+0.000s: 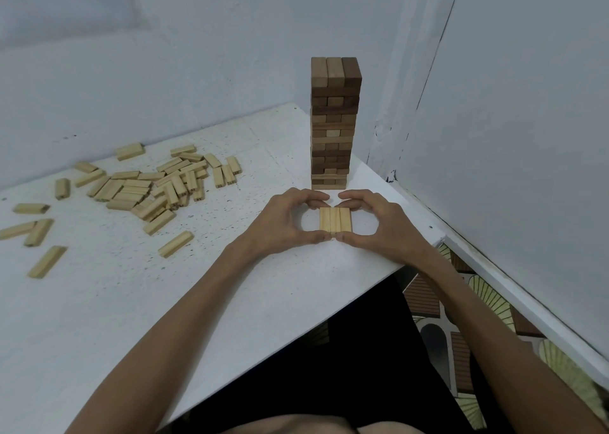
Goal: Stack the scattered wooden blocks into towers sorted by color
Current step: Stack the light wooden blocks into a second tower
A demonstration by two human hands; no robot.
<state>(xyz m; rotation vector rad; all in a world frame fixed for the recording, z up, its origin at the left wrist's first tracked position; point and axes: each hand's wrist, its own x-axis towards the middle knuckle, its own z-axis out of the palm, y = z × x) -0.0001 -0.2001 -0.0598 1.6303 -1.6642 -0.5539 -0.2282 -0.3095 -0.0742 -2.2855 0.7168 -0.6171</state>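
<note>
Three light wooden blocks (335, 220) lie side by side as one flat row on the white table (131, 302), just in front of a tall tower of dark brown blocks (334, 122). My left hand (286, 222) pinches the row from the left, index finger at its far end and thumb at its near end. My right hand (379, 224) pinches it the same way from the right. A heap of light blocks (164, 186) lies scattered at the table's left.
The tower stands near the table's far right corner, close to the blue-grey walls (510, 137). Loose light blocks (46, 260) spread toward the left edge. The table's front right edge runs diagonally above a patterned floor (461, 318).
</note>
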